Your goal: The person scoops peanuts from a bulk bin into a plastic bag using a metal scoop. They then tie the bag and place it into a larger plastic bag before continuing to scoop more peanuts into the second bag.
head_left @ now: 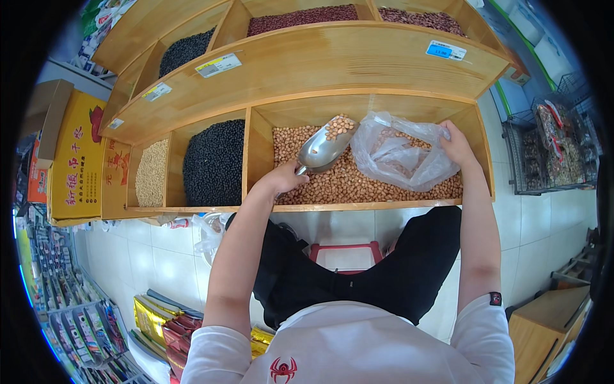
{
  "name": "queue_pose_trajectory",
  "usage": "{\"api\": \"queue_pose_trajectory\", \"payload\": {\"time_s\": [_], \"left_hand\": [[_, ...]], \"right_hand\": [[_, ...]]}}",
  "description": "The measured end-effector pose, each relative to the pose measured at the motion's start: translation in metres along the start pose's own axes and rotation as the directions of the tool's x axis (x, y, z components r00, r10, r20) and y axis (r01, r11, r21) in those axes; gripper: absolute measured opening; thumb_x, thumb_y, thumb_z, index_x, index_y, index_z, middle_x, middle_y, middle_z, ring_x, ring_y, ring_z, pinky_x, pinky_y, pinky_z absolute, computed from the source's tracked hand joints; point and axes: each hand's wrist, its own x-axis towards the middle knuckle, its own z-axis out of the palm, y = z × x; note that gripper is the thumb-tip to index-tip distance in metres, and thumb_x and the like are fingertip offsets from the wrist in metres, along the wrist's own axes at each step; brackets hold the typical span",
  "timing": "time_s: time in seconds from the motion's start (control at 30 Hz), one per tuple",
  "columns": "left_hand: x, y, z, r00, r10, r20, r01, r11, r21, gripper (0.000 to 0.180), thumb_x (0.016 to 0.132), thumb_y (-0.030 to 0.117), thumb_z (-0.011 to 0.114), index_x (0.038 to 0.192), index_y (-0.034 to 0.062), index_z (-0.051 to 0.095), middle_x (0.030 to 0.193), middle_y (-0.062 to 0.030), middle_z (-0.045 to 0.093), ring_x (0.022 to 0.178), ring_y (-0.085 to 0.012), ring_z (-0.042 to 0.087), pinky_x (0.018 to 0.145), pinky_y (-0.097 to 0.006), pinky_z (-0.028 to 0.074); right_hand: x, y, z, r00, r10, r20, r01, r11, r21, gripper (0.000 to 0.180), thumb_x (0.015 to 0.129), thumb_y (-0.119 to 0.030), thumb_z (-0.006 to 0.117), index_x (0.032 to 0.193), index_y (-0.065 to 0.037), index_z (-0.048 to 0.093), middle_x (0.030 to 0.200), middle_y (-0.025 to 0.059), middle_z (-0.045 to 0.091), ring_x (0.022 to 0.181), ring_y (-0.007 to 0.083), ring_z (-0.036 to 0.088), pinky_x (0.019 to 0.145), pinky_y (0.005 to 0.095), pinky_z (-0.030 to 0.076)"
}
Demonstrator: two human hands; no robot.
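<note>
One metal scoop [323, 146], heaped with peanuts, is lifted over the peanut bin [358, 182], the left hand [284, 177] closed round its handle. One clear plastic bag [400, 153] lies on the peanuts just beside it, its edge pinched in the right hand [457, 146]. Peanuts could spill if the bag's slack mouth sags shut. Two more bins sit leftward: black beans [214, 163] and pale grain [152, 173]

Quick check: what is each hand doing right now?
Left hand: closed on the handle of a metal scoop loaded with peanuts.
Right hand: closed on the clear plastic bag.
</note>
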Motion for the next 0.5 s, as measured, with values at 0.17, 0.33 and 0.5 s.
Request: {"api": "queue_pose_trajectory", "payload": {"time_s": [0.17,0.33,0.5], "left_hand": [[-0.009,0.014,-0.003,0.997,0.021,-0.072,-0.023,0.999,-0.024,0.031,0.087,0.013,0.079,0.107,0.0009,0.059,0.095,-0.0067,0.064,0.084,-0.0156,0.058,0.077,-0.031,0.049],[-0.002,0.005,-0.003,0.986,0.106,-0.131,-0.124,0.983,-0.134,0.031,0.084,0.012,0.082,0.101,0.0037,0.058,0.092,-0.0049,0.064,0.084,-0.0137,0.057,0.076,-0.029,0.048],[-0.008,0.021,-0.003,0.939,0.255,-0.231,-0.268,0.963,-0.029,0.028,0.084,0.016,0.081,0.096,0.0033,0.059,0.085,-0.0051,0.065,0.078,-0.0139,0.059,0.074,-0.03,0.05]], "right_hand": [[-0.003,-0.002,-0.001,1.0,-0.002,-0.017,0.002,1.0,-0.022,0.024,0.089,-0.006,0.064,0.111,-0.006,0.055,0.101,0.0147,0.066,0.097,0.0302,0.064,0.088,0.0385,0.05],[-0.001,-0.004,0.0,1.0,-0.008,-0.015,0.008,1.0,-0.004,0.024,0.09,-0.007,0.064,0.112,-0.007,0.054,0.101,0.0151,0.066,0.098,0.0305,0.064,0.088,0.0385,0.05],[-0.002,0.0,-0.001,1.0,0.003,-0.015,-0.003,1.0,-0.018,0.024,0.09,-0.007,0.064,0.112,-0.007,0.054,0.101,0.0153,0.066,0.098,0.0309,0.064,0.088,0.0385,0.05]]}}
